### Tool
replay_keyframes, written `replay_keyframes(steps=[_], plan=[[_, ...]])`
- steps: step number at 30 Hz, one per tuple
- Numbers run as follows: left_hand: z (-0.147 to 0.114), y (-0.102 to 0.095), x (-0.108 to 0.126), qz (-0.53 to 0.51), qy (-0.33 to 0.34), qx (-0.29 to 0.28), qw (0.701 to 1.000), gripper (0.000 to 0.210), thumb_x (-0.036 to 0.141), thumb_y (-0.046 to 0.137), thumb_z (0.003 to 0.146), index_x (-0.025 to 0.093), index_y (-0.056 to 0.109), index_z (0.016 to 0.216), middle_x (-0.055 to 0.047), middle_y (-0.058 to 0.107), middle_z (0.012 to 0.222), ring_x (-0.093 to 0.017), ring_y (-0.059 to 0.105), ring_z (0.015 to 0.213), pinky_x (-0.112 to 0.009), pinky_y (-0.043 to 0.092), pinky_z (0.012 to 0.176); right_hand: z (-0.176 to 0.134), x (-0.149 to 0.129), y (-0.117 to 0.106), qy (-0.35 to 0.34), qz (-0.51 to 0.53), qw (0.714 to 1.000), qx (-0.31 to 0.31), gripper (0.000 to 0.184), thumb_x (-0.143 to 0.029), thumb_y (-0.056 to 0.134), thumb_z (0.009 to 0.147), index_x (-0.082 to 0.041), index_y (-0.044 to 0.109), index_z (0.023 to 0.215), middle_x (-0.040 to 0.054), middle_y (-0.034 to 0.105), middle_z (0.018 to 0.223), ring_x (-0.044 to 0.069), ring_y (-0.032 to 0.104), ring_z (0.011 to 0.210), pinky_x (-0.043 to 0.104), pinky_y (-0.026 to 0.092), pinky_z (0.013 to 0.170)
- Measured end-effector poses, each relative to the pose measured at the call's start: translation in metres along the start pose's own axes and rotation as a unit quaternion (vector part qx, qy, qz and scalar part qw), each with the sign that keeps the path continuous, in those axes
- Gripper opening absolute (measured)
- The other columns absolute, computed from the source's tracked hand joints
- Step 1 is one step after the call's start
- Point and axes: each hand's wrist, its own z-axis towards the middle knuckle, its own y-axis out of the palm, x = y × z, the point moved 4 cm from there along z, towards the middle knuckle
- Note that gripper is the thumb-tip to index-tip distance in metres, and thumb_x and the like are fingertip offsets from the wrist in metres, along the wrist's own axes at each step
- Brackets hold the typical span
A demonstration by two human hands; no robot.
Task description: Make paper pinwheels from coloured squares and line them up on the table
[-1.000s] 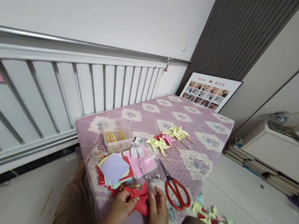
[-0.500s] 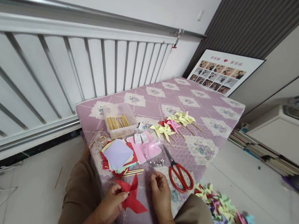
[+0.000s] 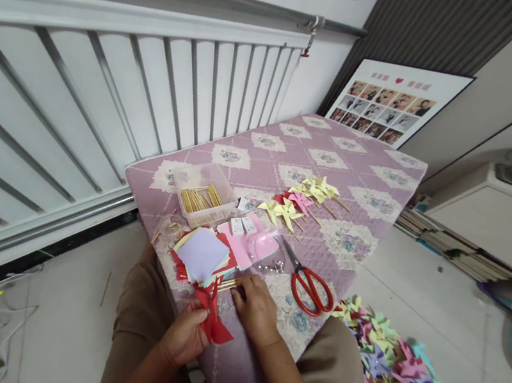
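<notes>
Your left hand (image 3: 184, 335) pinches the folded red pinwheel (image 3: 211, 317); your right hand (image 3: 257, 308), fingers curled, touches the sticks (image 3: 229, 284). No stick on yet.

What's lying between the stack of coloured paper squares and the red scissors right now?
In the head view, a pink sheet carrying small white boxes and a clear plastic bag lies between the paper stack and scissors.

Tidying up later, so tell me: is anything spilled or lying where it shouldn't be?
Yes. A heap of paper pinwheels lies spilled on the floor to the right of the quilted table, and one wooden stick lies loose on the floor to its left.
</notes>
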Motion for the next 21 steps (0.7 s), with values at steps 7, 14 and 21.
replay_keyframes(steps=[7, 14, 21], plan=[[-0.001, 0.009, 0.002, -0.037, -0.003, -0.022, 0.999, 0.021, 0.019, 0.080, 0.058, 0.018, 0.066, 0.073, 0.003, 0.068, 0.067, -0.011, 0.063, 0.062, -0.024, 0.049, 0.067, 0.018, -0.013, -0.009, -0.043, -0.054, 0.989, -0.132, 0.009, -0.015, 0.057, 0.079, -0.019, 0.063, 0.085, 0.0089, 0.062, 0.094, 0.022, 0.057, 0.090, 0.031, 0.044, 0.081], [-0.001, 0.004, 0.000, -0.039, -0.004, -0.008, 0.999, 0.021, 0.019, 0.080, 0.058, 0.019, 0.066, 0.074, 0.003, 0.070, 0.070, -0.012, 0.065, 0.066, -0.026, 0.051, 0.070, 0.001, -0.007, -0.018, -0.072, -0.048, 0.984, -0.158, 0.019, -0.008, 0.050, 0.079, -0.019, 0.065, 0.082, 0.0074, 0.066, 0.092, 0.021, 0.058, 0.089, 0.030, 0.042, 0.083], [0.001, -0.002, -0.002, -0.028, 0.008, -0.025, 0.999, 0.017, 0.017, 0.076, 0.063, 0.018, 0.066, 0.077, 0.002, 0.070, 0.072, -0.012, 0.066, 0.069, -0.025, 0.050, 0.072, -0.034, 0.042, -0.039, 0.013, -0.049, 0.988, -0.145, 0.014, -0.014, 0.052, 0.079, -0.019, 0.063, 0.073, 0.0069, 0.062, 0.081, 0.021, 0.057, 0.075, 0.030, 0.042, 0.070]])
